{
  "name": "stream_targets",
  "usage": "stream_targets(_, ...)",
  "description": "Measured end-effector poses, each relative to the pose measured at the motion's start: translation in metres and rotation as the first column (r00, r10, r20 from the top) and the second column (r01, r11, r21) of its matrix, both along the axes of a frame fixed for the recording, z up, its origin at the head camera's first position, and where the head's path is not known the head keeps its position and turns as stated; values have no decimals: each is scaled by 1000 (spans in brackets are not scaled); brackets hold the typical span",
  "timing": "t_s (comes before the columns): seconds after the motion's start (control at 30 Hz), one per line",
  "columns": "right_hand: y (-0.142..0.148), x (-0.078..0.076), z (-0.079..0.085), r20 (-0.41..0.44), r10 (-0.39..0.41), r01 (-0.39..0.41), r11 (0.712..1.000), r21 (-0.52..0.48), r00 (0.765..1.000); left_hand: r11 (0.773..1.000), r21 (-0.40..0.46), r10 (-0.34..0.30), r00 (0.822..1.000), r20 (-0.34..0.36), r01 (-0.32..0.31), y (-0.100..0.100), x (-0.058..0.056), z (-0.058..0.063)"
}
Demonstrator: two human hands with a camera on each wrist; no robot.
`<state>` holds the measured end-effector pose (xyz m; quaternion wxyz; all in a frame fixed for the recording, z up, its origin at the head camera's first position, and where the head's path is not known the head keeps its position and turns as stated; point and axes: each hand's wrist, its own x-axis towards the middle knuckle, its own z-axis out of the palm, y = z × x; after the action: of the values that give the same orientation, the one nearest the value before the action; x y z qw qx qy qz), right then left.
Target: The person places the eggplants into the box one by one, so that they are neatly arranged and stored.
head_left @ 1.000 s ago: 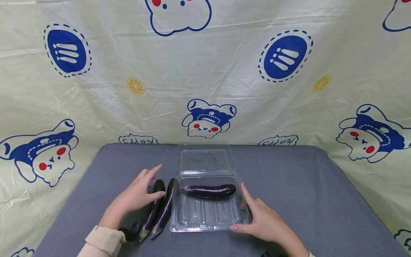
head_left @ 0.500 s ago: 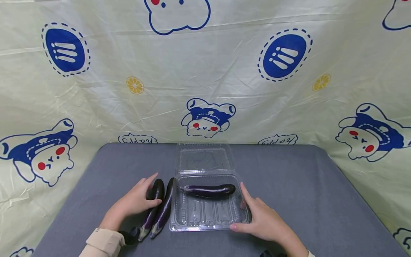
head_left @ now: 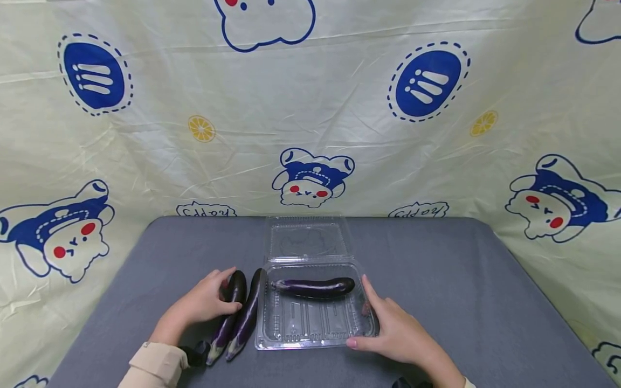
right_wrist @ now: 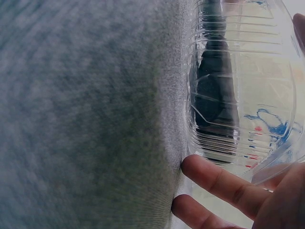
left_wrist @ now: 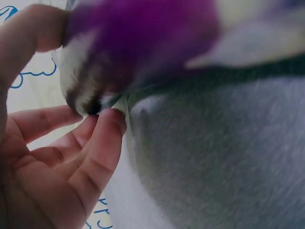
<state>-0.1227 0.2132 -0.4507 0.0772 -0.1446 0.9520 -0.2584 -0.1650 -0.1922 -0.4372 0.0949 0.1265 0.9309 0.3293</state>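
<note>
Two dark purple eggplants lie side by side to the left of a clear plastic container. My left hand grips the upper part of the left eggplant, thumb on one side and fingers on the other. The other eggplant leans close to the container's left wall. Inside the container, a third eggplant lies crosswise near the back. My right hand holds the container's front right corner, thumb at the front rim and index finger along the right side. In the right wrist view, two fingers rest low beside the container wall.
The container's lid lies folded back towards the far table edge. A grey cloth covers the table. Behind it hangs a pale printed curtain.
My left hand has lowered from above the eggplants and closed its fingers around the left one. The right hand stays at the container's corner.
</note>
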Motion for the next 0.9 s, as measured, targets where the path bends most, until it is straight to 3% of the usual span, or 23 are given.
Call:
stream_targets(0.17, 0, 0, 0, 4, -2, 2, 1000, 3, 1000, 1000, -24, -16, 1000, 8, 16, 1, 1, 3)
stream_targets(0.47, 0, 1, 1, 10, -7, 7, 1000, 6, 1000, 982, -141, -137, 989, -55, 129, 1, 1, 8)
stream_targets(0.9, 0, 1, 0, 12, -3, 2, 1000, 7, 1000, 980, -148, -134, 991, -5, 132, -15, 3, -1)
